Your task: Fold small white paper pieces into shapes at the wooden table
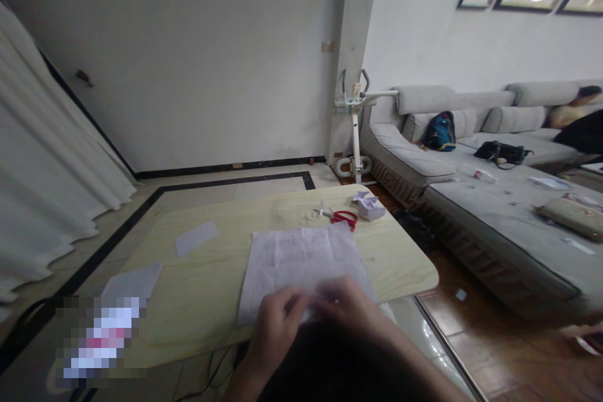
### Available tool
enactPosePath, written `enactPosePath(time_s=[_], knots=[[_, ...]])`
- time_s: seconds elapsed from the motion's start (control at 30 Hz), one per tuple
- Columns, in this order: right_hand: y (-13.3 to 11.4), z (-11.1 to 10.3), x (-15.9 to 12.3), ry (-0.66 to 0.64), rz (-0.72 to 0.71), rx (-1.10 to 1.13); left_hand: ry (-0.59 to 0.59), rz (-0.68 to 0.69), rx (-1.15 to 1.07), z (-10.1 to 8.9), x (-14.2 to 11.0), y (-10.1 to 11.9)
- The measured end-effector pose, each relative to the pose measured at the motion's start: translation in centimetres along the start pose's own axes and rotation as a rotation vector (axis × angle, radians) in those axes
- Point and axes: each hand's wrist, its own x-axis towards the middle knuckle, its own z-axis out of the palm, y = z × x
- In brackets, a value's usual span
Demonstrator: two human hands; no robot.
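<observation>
A wrinkled whitish sheet (301,257) with faint printing, which looks like paper, lies flat on a pale wooden table (207,295). Over the sheet's near edge, close to my body, my left hand (280,311) has its fingers curled inward. My right hand (346,301) is blurred, its fingers also bent and almost meeting the left ones. Whatever is between the fingertips is too small and smeared to name. Beyond the sheet lie red-handled scissors (345,220), beside thin whitish scraps (313,213).
Crumpled paper (370,206) rests at the table's far right corner. Two paper pieces, a smaller one (196,237) and a larger one (134,281), lie on the left. A grey sofa (499,220) stands right, with a person (572,113) on it. Exercise equipment (355,132) stands behind.
</observation>
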Motion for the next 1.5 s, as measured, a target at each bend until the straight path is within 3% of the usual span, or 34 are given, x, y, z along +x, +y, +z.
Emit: enactPosePath(time_s=[0.57,0.93,1.17,1.5], knots=[[-0.2,-0.3,-0.1,-0.053,-0.044,0.037,0.011,-0.02,-0.031,-0.4,0.1,0.7],[-1.0,-0.3,-0.3,0.077,-0.018,0.054,0.111,-0.071,-0.033,-0.4,0.2,0.3],[-0.9,-0.4,-0.5,0.121,-0.034,0.081,0.015,-0.177,-0.15,0.0,0.1,0.1],[-0.5,0.2,-0.2,0.19,-0.055,0.05,0.045,-0.202,-0.109,0.1,-0.1,0.1]])
